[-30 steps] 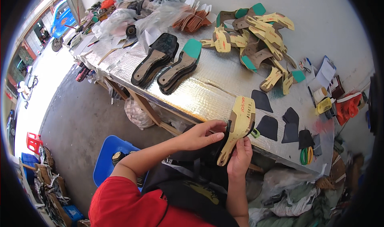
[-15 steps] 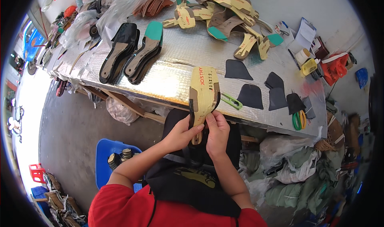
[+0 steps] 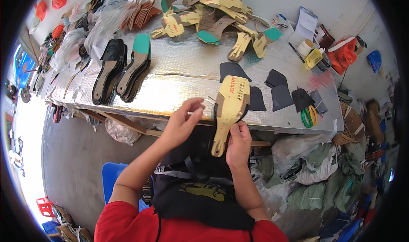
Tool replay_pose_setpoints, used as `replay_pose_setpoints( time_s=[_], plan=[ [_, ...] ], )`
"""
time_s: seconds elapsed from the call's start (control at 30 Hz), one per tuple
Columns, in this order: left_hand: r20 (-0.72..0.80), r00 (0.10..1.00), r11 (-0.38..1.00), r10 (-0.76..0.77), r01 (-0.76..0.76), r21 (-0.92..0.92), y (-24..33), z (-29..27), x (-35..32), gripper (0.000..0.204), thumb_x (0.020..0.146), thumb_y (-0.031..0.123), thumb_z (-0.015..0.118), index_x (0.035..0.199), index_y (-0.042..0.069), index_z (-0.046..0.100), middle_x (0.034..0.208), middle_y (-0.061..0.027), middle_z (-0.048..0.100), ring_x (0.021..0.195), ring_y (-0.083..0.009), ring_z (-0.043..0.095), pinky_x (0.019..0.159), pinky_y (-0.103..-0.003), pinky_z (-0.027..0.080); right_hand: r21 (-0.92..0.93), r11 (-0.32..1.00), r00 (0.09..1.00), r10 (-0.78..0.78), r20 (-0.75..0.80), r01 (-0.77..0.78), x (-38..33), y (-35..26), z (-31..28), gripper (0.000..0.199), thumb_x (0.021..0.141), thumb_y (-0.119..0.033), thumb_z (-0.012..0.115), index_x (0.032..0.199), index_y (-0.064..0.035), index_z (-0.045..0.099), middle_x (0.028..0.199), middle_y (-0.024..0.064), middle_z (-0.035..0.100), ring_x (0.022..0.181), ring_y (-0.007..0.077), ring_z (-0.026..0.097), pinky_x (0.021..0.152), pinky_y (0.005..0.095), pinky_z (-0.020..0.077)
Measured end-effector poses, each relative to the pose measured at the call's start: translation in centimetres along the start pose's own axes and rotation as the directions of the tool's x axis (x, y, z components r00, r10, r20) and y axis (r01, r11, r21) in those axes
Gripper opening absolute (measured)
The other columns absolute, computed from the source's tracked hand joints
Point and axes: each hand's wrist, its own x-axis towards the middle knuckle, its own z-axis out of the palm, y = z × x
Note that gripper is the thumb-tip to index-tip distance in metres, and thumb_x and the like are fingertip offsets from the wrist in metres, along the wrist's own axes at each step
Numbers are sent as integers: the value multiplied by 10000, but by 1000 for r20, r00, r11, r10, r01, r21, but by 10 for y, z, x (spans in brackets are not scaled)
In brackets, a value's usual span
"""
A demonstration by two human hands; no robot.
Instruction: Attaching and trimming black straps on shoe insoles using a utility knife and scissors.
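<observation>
I see, remotely: right hand [image 3: 239, 147] has its fingers pinching a yellow-faced insole [image 3: 230, 100] at the worktop's [image 3: 179, 90] front edge; left hand [image 3: 182, 124] at that edge too, fingers parted, apparently empty; insole stacks [image 3: 134, 71] at its left look done; loose insoles [image 3: 230, 2] at its back, black patches [image 3: 281, 98] at its right seem left to do.

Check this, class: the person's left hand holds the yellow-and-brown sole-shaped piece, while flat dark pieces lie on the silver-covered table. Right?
Wrong hand: the head view shows the right hand holding the sole-shaped piece; the left hand is open. The rest stands.
</observation>
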Motion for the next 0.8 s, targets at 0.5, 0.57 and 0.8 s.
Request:
replay_pose_setpoints(
  time_s=[0.5, 0.57, 0.8],
  plan=[
    [-124, 974, 361, 187, 50, 931, -28, 68, 200, 433, 775, 309, 754, 1028, -12, 612, 954, -163, 596, 918, -304, 594, 827, -397, 492, -164, 980, 972, -144, -187, 114, -6, -39, -80, 127, 979, -136, 555, 1018, -16, 571, 951, 16, 637, 829, 58, 572, 765, 210, 453],
    [-103, 986, 566, 130, 12, 825, -28, 67, 198, 373, 799, 253, 732, 1026, -17, 611, 916, -132, 610, 862, -268, 607, 786, -373, 501, -123, 986, 976, -132, -175, 111, -6, -40, -83, 134, 980, -122, 550, 1029, 0, 579, 958, 30, 651, 848, 64, 582, 797, 217, 462],
    [57, 992, 875, -116, 129, -466, -21, 51, 171, 125, 853, 51, 644, 957, 3, 593, 889, -72, 650, 758, -136, 637, 691, -275, 540, -119, 990, 984, -96, -149, 79, -11, -42, -86, 148, 980, -117, 544, 1052, 8, 581, 966, 31, 652, 851, 64, 586, 787, 218, 468]
  ],
)
